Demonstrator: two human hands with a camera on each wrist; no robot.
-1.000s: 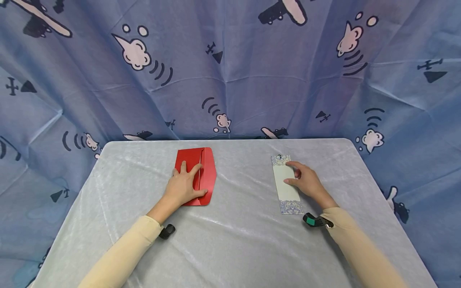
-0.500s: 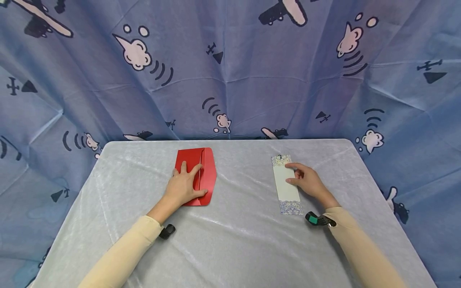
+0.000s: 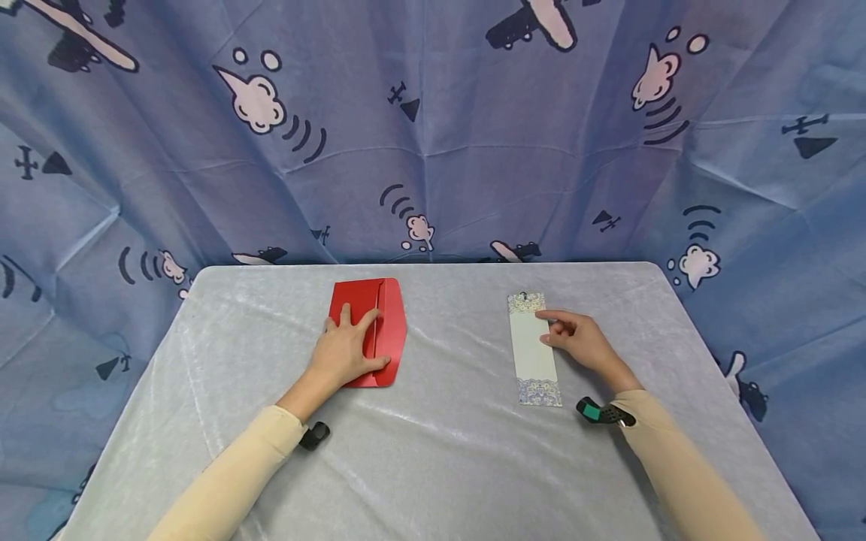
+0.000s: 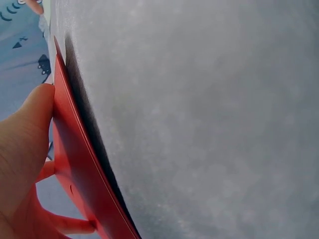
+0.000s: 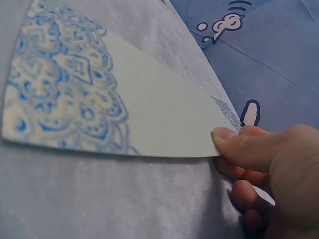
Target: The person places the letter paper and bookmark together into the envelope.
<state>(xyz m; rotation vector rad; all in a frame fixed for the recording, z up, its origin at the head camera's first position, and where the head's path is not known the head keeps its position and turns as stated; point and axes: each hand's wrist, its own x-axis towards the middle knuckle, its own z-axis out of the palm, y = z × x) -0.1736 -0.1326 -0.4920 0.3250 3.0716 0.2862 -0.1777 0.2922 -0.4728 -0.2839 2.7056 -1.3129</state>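
Note:
A red envelope [image 3: 392, 323] lies on the table at the left with its flap folded out to the right. My left hand [image 3: 338, 353] rests on it, fingers spread over the body and thumb near the flap; the left wrist view shows the envelope [image 4: 82, 144] edge-on under the thumb [image 4: 37, 107]. To the right is a long pale bookmark [image 3: 533, 346] with blue lace patterns at both ends and a small dark loop at its top. My right hand [image 3: 583, 344] pinches its right edge. In the right wrist view, the bookmark [image 5: 164, 109] slants up from the cloth.
A grey-white cloth covers the table [image 3: 440, 466]. Beyond its far edge hangs a blue curtain [image 3: 426, 150] with cartoon planes and clouds. Black bands [image 3: 605, 413] sit on both wrists.
The bookmark's lower end has swung slightly left, and my right thumb has slid toward its right edge. The left hand and the envelope hold still.

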